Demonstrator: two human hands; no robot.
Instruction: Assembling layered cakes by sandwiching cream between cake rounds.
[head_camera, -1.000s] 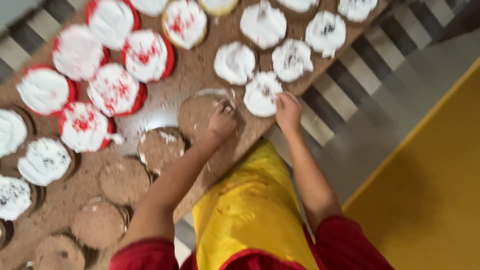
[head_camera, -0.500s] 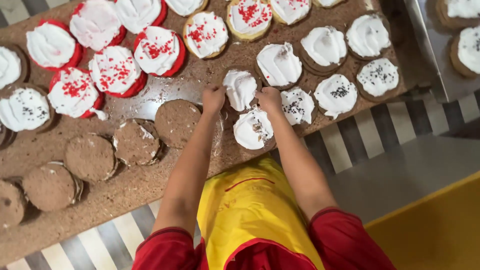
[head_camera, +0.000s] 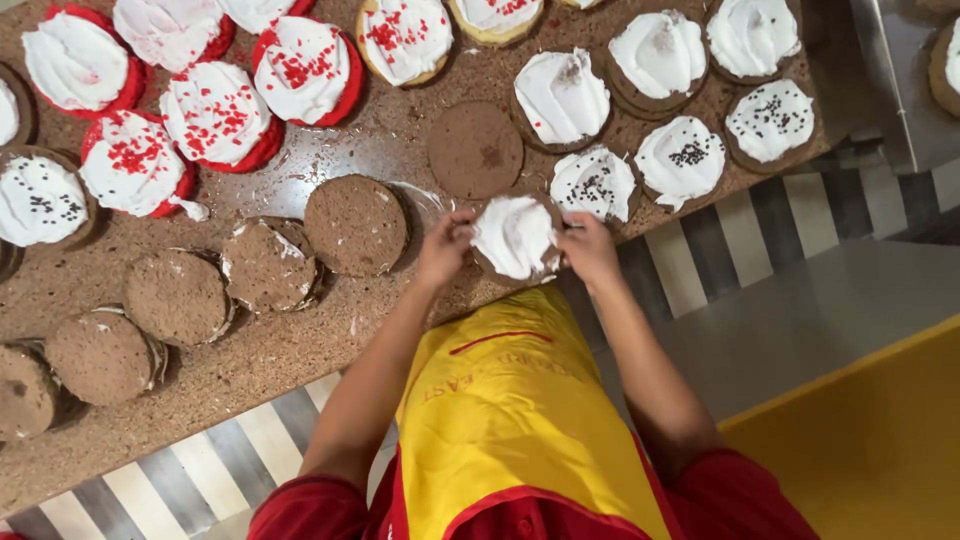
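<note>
- Right now both hands grip 1 iced cake (head_camera: 515, 236) at the near edge of the bench (head_camera: 300, 350): the left hand (head_camera: 445, 248) pinches its left rim, the right hand (head_camera: 588, 250) its right rim, each closed on the cake with the white icing between them.
- Fingertips sit close to the soft icing, so a squeeze or a slip could smear it or dent the swirl.
- Since the cake sits just at the bench edge, above the yellow apron (head_camera: 510, 400), a pull toward the body could tip it off onto the apron or the grey floor (head_camera: 800, 330).
- A sprinkled cake (head_camera: 594, 184) lies just beside the right hand; a knuckle could brush its topping.
- Clear film (head_camera: 425, 200) lies near the left hand, beside a bare brown round (head_camera: 356, 224); it could catch on a finger.
- Another bare round (head_camera: 475, 148) sits just behind the held cake, so a push away would run into it.
- Farther left, more bare rounds (head_camera: 176, 296) overlap along the bench, with red-rimmed cakes (head_camera: 215, 112) behind; crumbs cover the bench between them and could stick to wet icing.
- A metal tray (head_camera: 900, 90) stands at the far right, well apart.
</note>
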